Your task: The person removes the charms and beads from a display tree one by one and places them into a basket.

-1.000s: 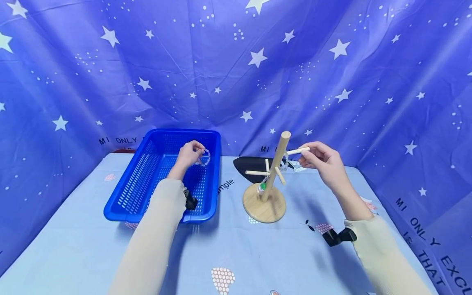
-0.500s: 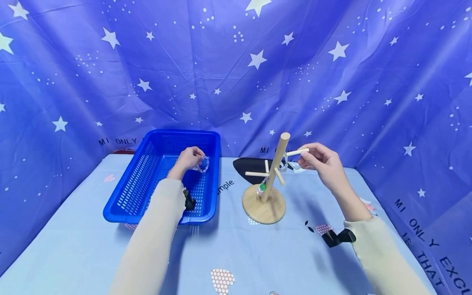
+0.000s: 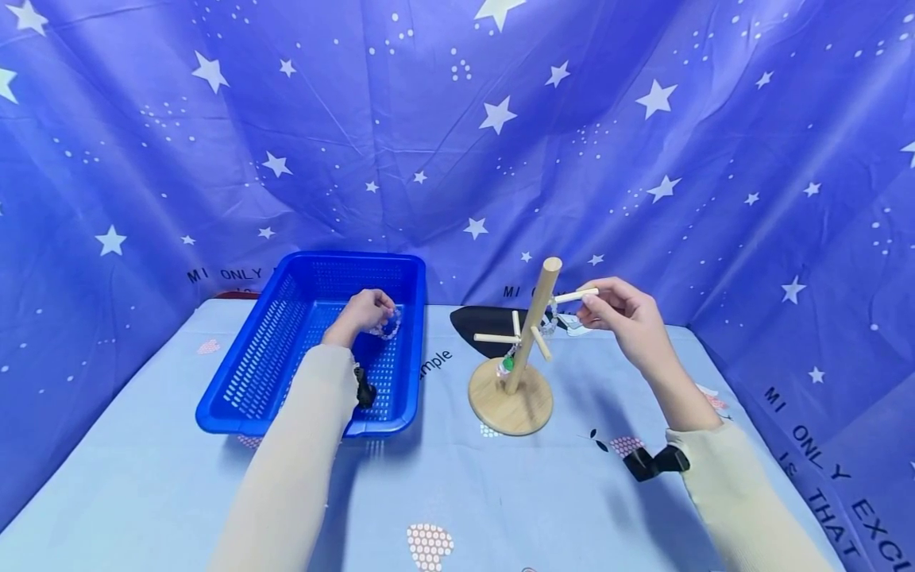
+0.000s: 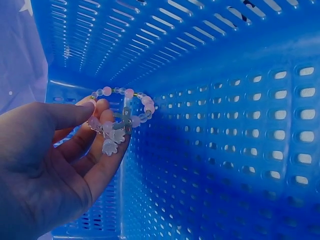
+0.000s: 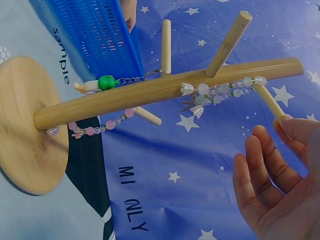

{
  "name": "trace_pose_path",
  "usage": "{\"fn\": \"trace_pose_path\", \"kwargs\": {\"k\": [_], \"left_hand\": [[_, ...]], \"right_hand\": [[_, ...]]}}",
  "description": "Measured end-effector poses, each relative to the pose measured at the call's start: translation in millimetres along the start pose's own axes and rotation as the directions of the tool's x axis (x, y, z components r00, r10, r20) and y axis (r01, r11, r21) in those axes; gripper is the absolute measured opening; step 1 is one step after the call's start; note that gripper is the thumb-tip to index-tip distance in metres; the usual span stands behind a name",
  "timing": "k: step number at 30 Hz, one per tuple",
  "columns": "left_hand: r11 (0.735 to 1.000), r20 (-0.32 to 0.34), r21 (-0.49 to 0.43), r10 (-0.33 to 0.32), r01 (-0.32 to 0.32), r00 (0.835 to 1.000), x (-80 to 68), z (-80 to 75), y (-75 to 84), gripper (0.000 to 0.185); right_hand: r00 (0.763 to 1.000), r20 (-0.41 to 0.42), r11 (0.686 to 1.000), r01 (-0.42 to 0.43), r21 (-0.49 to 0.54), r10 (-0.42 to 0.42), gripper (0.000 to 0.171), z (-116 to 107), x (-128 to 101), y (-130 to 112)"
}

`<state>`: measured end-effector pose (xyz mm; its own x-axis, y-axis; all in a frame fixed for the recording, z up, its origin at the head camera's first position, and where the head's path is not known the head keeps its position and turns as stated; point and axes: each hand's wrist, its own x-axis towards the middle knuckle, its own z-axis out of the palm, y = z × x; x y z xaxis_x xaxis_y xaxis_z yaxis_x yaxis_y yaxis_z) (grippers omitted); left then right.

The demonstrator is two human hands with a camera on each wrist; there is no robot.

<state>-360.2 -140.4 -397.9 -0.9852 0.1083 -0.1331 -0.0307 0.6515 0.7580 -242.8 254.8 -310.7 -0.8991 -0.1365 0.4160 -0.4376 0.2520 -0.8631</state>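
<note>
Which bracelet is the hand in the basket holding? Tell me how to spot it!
Find the blue basket on the table's left. Inside it, the left hand pinches a bracelet of pink and clear beads with a white flower charm; the other bracelets hang on the wooden stand.

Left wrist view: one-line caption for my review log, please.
Left hand pinches a pink-and-white bead bracelet inside the blue perforated basket.

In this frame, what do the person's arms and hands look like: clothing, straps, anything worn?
Both hands are bare: left hand, right hand. Each arm wears a long cream knit sleeve. A small black device sits at each wrist. No rings or gloves are visible.
</note>
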Motion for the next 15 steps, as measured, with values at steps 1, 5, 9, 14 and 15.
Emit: {"fn": "trace_pose_path", "kwargs": {"k": [1,5,9,14,15], "left_hand": [[1.0,0.002,0.003,-0.001,0.001,1.0,0.5,0.0,-0.6,0.014],[1.0,0.005,0.013,-0.008,0.008,1.0,1.8,-0.1,-2.7,0.016],[0.999,-0.001,0.053,-0.006,0.006,1.0,1.2,-1.1,-3.7,0.018],[0.997,-0.014,0.083,0.002,-0.001,1.0,0.0,-2.5,-3.7,0.021],[0.997,-0.01,0.079,0.003,-0.002,1.0,0.9,-2.8,-4.2,0.022]], "right_hand": [[1.0,0.0,1.0,0.002,0.003,-0.002,0.011,0.0,0.1,0.2],[1.0,-0.001,1.0,0.002,-0.001,-0.002,0.011,-0.1,0.2,0.6],[1.0,-0.004,1.0,-0.001,-0.019,0.001,0.012,0.0,-0.5,0.1],[1.0,-0.005,1.0,-0.006,-0.024,0.006,0.012,-0.1,-1.0,-0.4],[1.0,-0.006,1.0,-0.007,-0.024,0.006,0.012,-0.1,-1.1,-0.4]]}}
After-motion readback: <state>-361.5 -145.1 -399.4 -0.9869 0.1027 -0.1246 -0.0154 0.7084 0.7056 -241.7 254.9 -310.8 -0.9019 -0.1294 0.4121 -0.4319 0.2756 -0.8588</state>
